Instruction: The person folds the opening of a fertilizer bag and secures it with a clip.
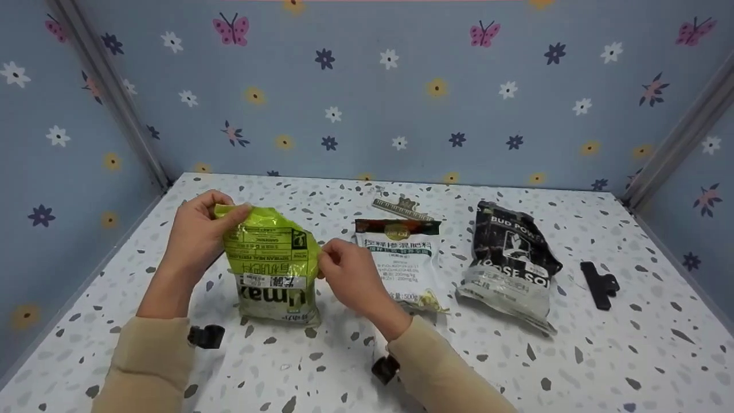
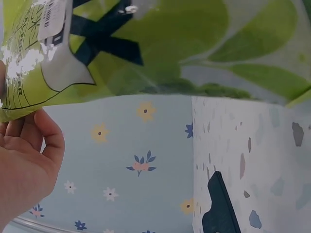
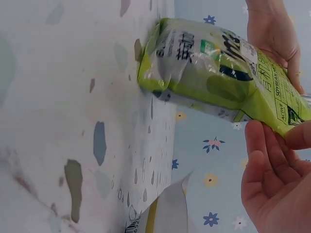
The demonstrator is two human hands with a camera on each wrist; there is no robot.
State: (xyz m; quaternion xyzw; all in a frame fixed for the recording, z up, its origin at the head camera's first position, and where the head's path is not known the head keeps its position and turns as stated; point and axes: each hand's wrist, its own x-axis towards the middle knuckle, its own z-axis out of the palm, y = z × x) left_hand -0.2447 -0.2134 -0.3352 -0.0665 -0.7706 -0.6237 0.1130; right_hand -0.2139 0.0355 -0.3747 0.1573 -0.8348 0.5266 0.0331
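Observation:
A lime-green fertilizer bag point(image 1: 269, 269) stands upright on the table at the left, with its printed panel toward me. My left hand point(image 1: 198, 232) pinches its top left corner, thumb in front and fingers behind. At the bag's right edge, below the top, my right hand point(image 1: 350, 275) pinches the film between thumb and fingers. The right wrist view shows the green bag point(image 3: 209, 68) with its bottom on the table, my right hand point(image 3: 277, 179) at its upper side edge and my left hand point(image 3: 277, 39) beyond. In the left wrist view the bag point(image 2: 160, 43) covers most of my left fingers.
A white fertilizer bag point(image 1: 401, 258) lies right of my right hand, with a metallic clip point(image 1: 401, 207) behind it. Farther right are a black-and-white soil bag point(image 1: 510, 264) and a black clip point(image 1: 599, 285). Another dark clip point(image 2: 221, 206) lies behind the green bag. Patterned walls point(image 1: 367, 86) enclose the table.

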